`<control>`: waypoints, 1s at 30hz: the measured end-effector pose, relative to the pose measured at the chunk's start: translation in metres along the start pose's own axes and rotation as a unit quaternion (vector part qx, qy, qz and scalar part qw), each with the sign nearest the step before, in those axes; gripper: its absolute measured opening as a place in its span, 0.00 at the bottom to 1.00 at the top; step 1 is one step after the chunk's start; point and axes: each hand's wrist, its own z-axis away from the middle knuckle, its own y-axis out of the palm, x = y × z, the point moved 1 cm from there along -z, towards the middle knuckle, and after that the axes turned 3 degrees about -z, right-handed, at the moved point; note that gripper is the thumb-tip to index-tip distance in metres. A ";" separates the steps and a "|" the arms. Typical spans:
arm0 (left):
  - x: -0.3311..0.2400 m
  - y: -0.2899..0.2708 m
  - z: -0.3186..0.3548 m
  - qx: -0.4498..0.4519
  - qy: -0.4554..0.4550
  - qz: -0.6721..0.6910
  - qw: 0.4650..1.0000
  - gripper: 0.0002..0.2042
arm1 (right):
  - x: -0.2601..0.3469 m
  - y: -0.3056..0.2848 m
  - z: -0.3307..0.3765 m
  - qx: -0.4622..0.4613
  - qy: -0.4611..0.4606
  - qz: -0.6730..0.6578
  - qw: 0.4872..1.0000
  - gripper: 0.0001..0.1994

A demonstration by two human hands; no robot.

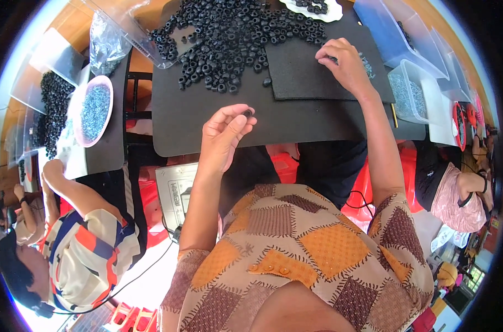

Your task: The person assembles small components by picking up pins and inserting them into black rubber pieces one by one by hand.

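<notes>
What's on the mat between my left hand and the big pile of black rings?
In the head view, mostly bare black mat separates the left hand, pinching one black ring, from the pile of black rings; only a few stray rings lie at the pile's edge.

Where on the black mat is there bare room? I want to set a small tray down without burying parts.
Bare: the mat's near strip between the left hand and its left edge, and the raised pad left of the right hand. Crowded: the far side under the heap of black rings.

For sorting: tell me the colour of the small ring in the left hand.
Black ring, pinched in the left hand; head view.
</notes>
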 end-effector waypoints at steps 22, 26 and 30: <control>0.000 -0.003 -0.001 0.012 0.001 -0.002 1.000 0.10 | 0.027 0.017 0.030 -0.050 -0.013 0.072 0.996 0.14; 0.000 -0.002 0.000 0.008 -0.002 -0.001 1.000 0.10 | 0.044 0.022 0.044 -0.009 -0.012 0.070 0.997 0.16; -0.001 -0.005 0.001 0.012 -0.007 0.002 1.000 0.11 | 0.039 0.009 0.036 -0.055 0.021 -0.007 0.998 0.14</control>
